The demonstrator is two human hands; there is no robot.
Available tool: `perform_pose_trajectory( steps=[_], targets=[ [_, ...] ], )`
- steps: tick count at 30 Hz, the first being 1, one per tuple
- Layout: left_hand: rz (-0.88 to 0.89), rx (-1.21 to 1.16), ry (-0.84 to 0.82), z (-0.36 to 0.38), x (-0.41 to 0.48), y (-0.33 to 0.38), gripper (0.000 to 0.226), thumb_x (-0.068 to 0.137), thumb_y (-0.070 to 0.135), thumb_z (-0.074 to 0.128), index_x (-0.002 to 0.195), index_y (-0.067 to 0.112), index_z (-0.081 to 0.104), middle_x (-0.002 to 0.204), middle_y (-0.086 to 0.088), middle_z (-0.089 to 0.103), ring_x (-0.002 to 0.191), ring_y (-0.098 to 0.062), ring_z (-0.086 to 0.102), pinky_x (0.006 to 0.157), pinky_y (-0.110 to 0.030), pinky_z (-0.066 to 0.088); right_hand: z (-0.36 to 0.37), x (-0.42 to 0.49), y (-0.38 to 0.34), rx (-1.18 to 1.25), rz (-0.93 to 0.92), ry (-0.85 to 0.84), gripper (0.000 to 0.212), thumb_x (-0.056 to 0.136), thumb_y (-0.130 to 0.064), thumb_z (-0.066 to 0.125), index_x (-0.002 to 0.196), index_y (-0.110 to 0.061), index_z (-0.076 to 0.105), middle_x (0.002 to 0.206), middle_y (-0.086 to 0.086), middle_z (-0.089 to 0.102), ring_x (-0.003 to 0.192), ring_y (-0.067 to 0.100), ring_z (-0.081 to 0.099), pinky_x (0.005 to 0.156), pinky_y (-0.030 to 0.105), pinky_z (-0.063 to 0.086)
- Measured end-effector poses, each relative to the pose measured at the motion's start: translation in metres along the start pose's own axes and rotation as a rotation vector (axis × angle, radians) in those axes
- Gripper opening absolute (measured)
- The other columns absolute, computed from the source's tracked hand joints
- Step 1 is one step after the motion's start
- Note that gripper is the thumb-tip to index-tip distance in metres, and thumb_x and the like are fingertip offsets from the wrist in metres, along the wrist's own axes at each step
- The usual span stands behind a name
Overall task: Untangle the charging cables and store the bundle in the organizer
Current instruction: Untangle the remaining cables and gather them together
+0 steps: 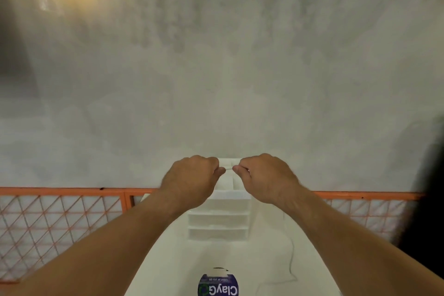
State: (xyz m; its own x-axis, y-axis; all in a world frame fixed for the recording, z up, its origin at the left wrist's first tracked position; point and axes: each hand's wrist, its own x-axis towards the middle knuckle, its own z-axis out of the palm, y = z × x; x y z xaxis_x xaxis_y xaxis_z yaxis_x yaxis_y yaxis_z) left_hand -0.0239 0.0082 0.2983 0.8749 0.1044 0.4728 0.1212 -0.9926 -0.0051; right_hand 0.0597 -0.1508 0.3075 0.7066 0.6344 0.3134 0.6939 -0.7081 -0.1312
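Head: left hand (192, 181), right hand (266, 176) pinch one cable (229, 168).

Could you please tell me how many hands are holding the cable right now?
2: the left hand and the right hand each pinch the white cable, close together by the organizer.

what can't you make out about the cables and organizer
Head view:
- white cable: only a short stretch shows; the left hand and right hand hide the rest.
- organizer: the hands cover its top compartments.
- loose wire: too faint to trace.
- blue label: cut by the bottom edge.
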Motion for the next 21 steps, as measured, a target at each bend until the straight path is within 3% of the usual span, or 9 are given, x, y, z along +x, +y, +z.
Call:
perform_pose_trajectory(
  steps=[3, 11, 21],
  targets=[
    [-0.05, 0.03, 0.044, 0.001, 0.0, -0.01, 0.032, 0.102, 0.046, 0.029, 0.083, 0.023, 0.042, 0.075, 0.003, 0.056, 0.068, -0.02, 0.054, 0.06, -0.031, 0.041, -0.001, 0.003, 0.004, 0.003, 0.03, 0.021, 0.04, 0.101, -0.044, 0.031, 0.072, -0.024, 0.05, 0.071, -0.005, 0.057, 0.071, 0.02, 0.059, 0.065, 0.031, 0.046],
    [-0.315, -0.043, 0.081, 0.005, -0.013, -0.098, 0.039, 0.099, 0.045, 0.039, 0.074, 0.019, 0.053, 0.063, 0.001, 0.057, 0.059, -0.019, 0.057, 0.055, -0.031, 0.047, -0.003, 0.005, 0.055, -0.034, 0.201, 0.109, 0.046, 0.101, -0.045, 0.033, 0.062, -0.022, 0.044, 0.066, -0.005, 0.055, 0.068, 0.02, 0.055, 0.06, 0.029, 0.039],
    [-0.478, 0.01, 0.111, 0.007, -0.036, -0.142, 0.037, 0.101, 0.041, 0.035, 0.076, 0.018, 0.05, 0.061, 0.001, 0.056, 0.056, -0.016, 0.055, 0.049, -0.026, 0.037, -0.001, 0.001, 0.081, -0.093, 0.322, 0.182, 0.044, 0.101, -0.045, 0.033, 0.064, -0.024, 0.044, 0.066, -0.005, 0.056, 0.065, 0.016, 0.055, 0.059, 0.029, 0.041]
  ],
)
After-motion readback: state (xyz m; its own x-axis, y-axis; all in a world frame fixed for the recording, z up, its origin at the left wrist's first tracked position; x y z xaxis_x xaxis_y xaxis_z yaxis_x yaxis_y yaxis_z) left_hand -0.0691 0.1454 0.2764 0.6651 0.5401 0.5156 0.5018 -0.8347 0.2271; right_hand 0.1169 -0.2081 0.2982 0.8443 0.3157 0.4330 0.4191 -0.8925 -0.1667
